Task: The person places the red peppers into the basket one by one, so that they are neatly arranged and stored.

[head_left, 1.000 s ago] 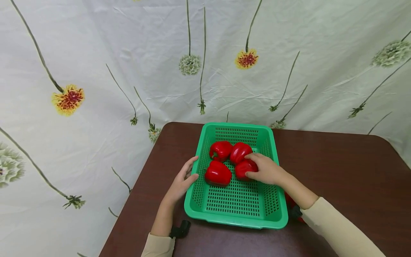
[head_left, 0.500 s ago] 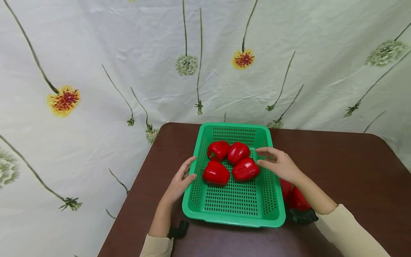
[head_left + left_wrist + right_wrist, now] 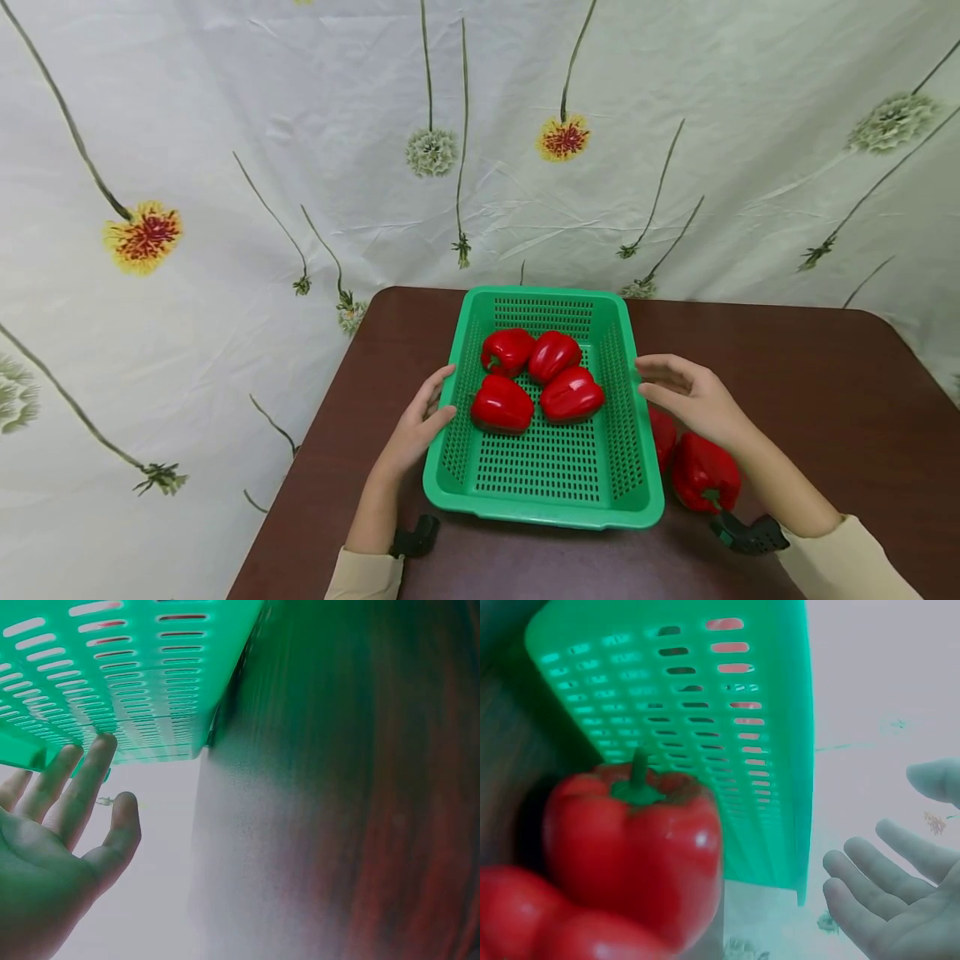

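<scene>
Several red bell peppers, one of them a front-left pepper (image 3: 503, 405), lie grouped inside a green slotted basket (image 3: 543, 514). At the basket's left rim is my left hand (image 3: 411, 430), fingers extended along the outside; in the left wrist view the hand (image 3: 64, 832) has its fingertips close to the slotted wall. My right hand (image 3: 693, 398) holds nothing and hovers by the right rim with relaxed fingers. Below it, outside the basket, sits a bell pepper (image 3: 705, 472) with another pepper (image 3: 662, 437) partly hidden by the rim. The right wrist view shows an outside pepper (image 3: 637, 851) stem up.
The basket stands on a dark brown table (image 3: 780, 375). Behind and to the left hangs a pale cloth (image 3: 337, 100) printed with flowers. Black camera mounts are worn on both wrists, the right mount (image 3: 750, 533) low beside the outside peppers.
My right hand has let go of a pepper in the basket and drawn back to the right, past the rim. The outside peppers have come into view. My left hand stays by the rim.
</scene>
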Tool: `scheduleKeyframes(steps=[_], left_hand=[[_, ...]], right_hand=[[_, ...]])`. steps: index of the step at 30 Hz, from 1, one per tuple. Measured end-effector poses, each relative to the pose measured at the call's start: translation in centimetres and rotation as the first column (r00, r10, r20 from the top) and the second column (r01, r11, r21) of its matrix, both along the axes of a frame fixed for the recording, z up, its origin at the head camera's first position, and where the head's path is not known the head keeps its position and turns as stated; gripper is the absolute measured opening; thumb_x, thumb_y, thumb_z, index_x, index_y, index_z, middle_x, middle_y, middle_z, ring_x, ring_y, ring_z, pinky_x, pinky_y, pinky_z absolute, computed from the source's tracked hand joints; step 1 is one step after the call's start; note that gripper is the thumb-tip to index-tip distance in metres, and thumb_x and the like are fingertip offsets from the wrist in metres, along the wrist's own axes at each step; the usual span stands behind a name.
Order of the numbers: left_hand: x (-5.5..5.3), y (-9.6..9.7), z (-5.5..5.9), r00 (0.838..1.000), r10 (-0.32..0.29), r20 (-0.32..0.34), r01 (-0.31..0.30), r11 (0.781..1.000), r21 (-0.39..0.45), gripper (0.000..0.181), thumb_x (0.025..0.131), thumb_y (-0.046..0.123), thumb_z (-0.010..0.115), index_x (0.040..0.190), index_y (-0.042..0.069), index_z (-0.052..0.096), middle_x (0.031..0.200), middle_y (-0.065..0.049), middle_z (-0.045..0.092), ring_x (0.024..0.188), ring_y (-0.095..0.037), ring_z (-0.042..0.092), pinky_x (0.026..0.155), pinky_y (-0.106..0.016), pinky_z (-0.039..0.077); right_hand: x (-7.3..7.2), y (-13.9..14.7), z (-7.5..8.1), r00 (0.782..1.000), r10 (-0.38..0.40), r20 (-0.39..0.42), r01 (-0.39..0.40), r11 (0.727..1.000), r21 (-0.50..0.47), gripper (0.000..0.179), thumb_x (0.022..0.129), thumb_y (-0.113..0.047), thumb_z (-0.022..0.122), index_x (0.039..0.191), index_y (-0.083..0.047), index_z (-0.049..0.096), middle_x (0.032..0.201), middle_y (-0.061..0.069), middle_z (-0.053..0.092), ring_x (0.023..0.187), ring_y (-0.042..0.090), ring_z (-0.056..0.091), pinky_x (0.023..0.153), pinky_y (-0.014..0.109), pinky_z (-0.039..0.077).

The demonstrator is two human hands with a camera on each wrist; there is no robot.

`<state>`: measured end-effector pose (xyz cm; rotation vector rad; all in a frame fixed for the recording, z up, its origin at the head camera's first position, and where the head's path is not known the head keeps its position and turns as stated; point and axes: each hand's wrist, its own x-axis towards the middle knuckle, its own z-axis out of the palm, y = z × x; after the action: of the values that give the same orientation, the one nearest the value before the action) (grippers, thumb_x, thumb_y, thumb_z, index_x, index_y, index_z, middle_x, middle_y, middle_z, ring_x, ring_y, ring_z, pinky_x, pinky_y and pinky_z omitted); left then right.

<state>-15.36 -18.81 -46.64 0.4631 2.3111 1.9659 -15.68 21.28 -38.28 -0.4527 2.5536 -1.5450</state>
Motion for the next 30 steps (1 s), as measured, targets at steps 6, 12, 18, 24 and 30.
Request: scheduleKeyframes(steps=[6, 12, 18, 24, 30], left_hand=[[0.0, 0.0, 0.1, 1.0, 0.003, 0.005, -0.003, 1.0, 0.001, 0.057, 0.102, 0.015, 0.05, 0.155, 0.016, 0.027, 0.161, -0.012, 0.016, 0.146, -0.034, 0.014, 0.113, -0.059, 0.014], [0.0, 0.0, 0.1, 1.0, 0.007, 0.006, -0.007, 1.0, 0.004, 0.057, 0.102, 0.014, 0.05, 0.154, 0.016, 0.028, 0.161, -0.012, 0.016, 0.146, -0.034, 0.014, 0.113, -0.059, 0.014], [0.0, 0.0, 0.0, 1.0, 0.002, 0.005, -0.002, 1.0, 0.006, 0.057, 0.102, 0.012, 0.049, 0.155, 0.015, 0.027, 0.161, -0.012, 0.016, 0.146, -0.035, 0.012, 0.113, -0.059, 0.013], [-0.1, 0.0, 0.0, 1.0, -0.001, 0.001, 0.001, 1.0, 0.007, 0.057, 0.102, 0.013, 0.05, 0.155, 0.015, 0.027, 0.161, -0.012, 0.015, 0.146, -0.034, 0.013, 0.113, -0.059, 0.014], [-0.1, 0.0, -0.2, 1.0, 0.002, 0.001, -0.002, 1.0, 0.006, 0.057, 0.102, 0.014, 0.05, 0.155, 0.015, 0.027, 0.16, -0.013, 0.015, 0.146, -0.034, 0.014, 0.113, -0.059, 0.015]], right_hand=[[1.5, 1.5, -0.3, 0.999, -0.036, -0.007, 0.036, 0.999, 0.012, 0.042, 0.099, -0.022, 0.06, 0.134, 0.0, 0.054, 0.132, 0.019, 0.056, 0.103, -0.003, 0.059, 0.083, 0.025, 0.052], [2.7, 2.8, -1.0, 0.997, -0.07, -0.034, 0.072, 0.996, 0.047, 0.039, 0.099, -0.022, 0.06, 0.132, -0.003, 0.056, 0.13, 0.016, 0.057, 0.105, -0.004, 0.058, 0.082, 0.022, 0.051], [4.0, 3.8, -1.9, 0.993, -0.116, -0.029, 0.119, 0.987, 0.104, 0.04, 0.099, -0.027, 0.059, 0.133, -0.007, 0.056, 0.13, 0.013, 0.058, 0.106, -0.006, 0.055, 0.082, 0.02, 0.05], [5.1, 4.5, -2.9, 0.986, -0.165, -0.023, 0.166, 0.977, 0.135, 0.04, 0.099, -0.029, 0.059, 0.133, -0.009, 0.057, 0.131, 0.012, 0.058, 0.108, -0.002, 0.057, 0.082, 0.02, 0.049], [5.7, 5.1, -3.9, 0.977, -0.212, 0.014, 0.206, 0.965, 0.163, 0.042, 0.099, -0.032, 0.059, 0.135, -0.013, 0.056, 0.135, 0.011, 0.054, 0.102, -0.001, 0.059, 0.078, 0.027, 0.051]])
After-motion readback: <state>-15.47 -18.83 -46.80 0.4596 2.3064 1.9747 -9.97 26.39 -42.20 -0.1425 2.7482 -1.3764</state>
